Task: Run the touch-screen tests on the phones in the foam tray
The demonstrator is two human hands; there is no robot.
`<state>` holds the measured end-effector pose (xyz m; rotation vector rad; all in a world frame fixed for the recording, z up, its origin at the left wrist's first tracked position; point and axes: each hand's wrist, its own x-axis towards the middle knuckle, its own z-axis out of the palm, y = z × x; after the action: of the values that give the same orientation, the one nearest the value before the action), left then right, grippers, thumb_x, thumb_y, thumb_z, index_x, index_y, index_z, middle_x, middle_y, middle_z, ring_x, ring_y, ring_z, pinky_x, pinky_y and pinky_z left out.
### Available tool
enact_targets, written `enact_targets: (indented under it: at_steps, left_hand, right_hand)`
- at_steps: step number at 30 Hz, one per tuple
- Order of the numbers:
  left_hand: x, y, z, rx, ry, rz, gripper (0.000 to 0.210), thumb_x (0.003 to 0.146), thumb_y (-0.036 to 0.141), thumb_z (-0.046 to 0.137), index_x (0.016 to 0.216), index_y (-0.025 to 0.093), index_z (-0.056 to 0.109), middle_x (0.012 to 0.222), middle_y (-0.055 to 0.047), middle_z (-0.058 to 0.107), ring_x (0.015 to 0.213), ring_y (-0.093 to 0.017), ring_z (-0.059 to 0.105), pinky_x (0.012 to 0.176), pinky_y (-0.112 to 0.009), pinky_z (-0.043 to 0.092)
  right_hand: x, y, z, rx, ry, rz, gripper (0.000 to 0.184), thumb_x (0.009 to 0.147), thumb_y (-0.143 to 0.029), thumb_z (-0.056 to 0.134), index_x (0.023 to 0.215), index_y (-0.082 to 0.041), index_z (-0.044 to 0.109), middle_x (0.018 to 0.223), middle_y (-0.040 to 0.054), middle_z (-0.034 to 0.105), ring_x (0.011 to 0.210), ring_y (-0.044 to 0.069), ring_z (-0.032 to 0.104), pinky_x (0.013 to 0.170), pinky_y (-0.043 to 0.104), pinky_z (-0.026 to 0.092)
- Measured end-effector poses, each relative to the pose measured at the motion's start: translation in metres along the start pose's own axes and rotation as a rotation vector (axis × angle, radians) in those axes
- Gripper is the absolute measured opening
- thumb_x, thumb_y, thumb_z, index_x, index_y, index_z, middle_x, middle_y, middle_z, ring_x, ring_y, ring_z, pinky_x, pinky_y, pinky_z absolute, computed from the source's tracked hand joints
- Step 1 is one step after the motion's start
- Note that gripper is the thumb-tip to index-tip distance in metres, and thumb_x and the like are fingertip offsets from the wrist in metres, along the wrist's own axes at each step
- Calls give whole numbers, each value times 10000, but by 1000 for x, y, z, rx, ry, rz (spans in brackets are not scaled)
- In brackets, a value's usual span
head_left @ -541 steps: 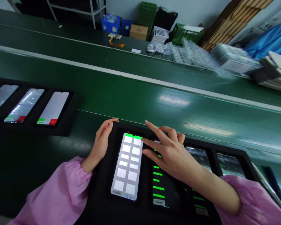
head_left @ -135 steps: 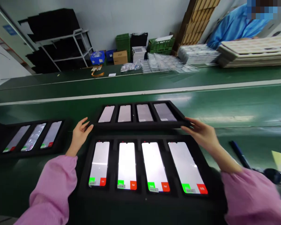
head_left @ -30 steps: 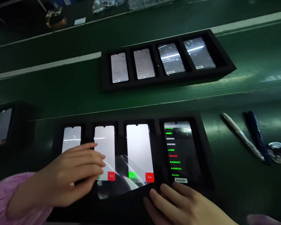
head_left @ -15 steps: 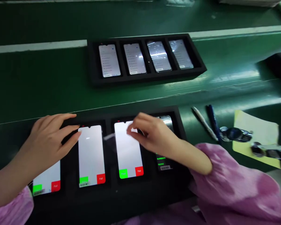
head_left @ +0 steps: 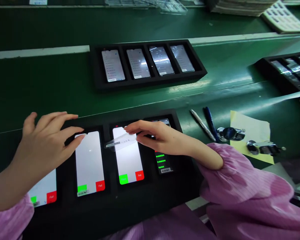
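Note:
My right hand (head_left: 156,136) pinches a clear plastic film (head_left: 123,140) with a small printed label, slanting over the upper part of a lit phone (head_left: 129,161). Its screen is white, with green and red boxes at the bottom. My left hand (head_left: 52,136) is open, fingers spread, its thumb and forefinger at the top left corner of a second white-screened phone (head_left: 90,163). My left wrist partly covers a third phone (head_left: 45,186). Under my right forearm lies a phone with a dark screen and green text (head_left: 162,161). All sit in slots of a black foam tray (head_left: 112,196).
Another black tray (head_left: 150,81) of phones stands behind, and a third tray (head_left: 277,75) is at the right. A white pen (head_left: 202,125), a blue pen (head_left: 211,123), two metal-and-black objects and yellow paper (head_left: 250,125) lie right of my tray. Stacked material (head_left: 240,6) is at the back.
The clear film in my right hand now slants left across the phone, and the fingers have stretched out. My left fingers stay near the second phone's top. The view has shifted right.

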<state>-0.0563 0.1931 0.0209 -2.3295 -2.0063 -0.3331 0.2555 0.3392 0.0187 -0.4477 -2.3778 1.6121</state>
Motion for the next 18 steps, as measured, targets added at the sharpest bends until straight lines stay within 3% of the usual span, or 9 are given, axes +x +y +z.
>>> enact_targets:
  at_steps: [4, 7, 9, 13, 18]
  left_hand:
    - [13, 49, 9, -202, 65, 150, 598, 999, 641, 593, 1421, 217, 607, 1206, -114, 741, 1159, -365, 690, 1198, -713, 350]
    - [23, 68, 22, -279, 123, 160, 335, 1040, 342, 608, 1354, 227, 624, 996, -32, 777, 988, -255, 739, 1241, -659, 324]
    - [28, 69, 27, -327, 172, 146, 226, 1027, 194, 585, 1233, 246, 663, 945, 13, 778, 898, -198, 742, 1256, -602, 338]
    - [31, 59, 27, -349, 204, 106, 57, 1012, 220, 637, 1030, 261, 674, 964, 26, 788, 890, -193, 736, 1243, -576, 380]
    - [28, 58, 24, -349, 208, 84, 49, 999, 215, 659, 995, 263, 667, 981, 28, 791, 890, -193, 729, 1229, -597, 403]
  right_hand:
    - [-1, -3, 2, -31, 21, -23, 412, 1036, -126, 522, 1439, -198, 572, 1362, 50, 700, 1197, 150, 690, 1012, 318, 586]
    - [-32, -11, 9, -186, 115, -21, 409, 1067, -153, 522, 1471, -206, 557, 1363, 61, 704, 1187, 162, 696, 1012, 339, 585]
    - [-64, -15, 16, -421, 221, -13, 333, 1084, -202, 550, 1410, -219, 613, 1377, 75, 700, 1257, 205, 661, 1041, 393, 563]
    - [-119, -7, 32, -842, 353, 13, 232, 1090, -315, 575, 1258, -226, 710, 1430, 106, 666, 1284, 280, 606, 972, 455, 534]
    - [-139, 5, 44, -1068, 385, 57, 326, 1112, -385, 505, 1332, -241, 698, 1562, 157, 548, 1341, 368, 539, 937, 520, 468]
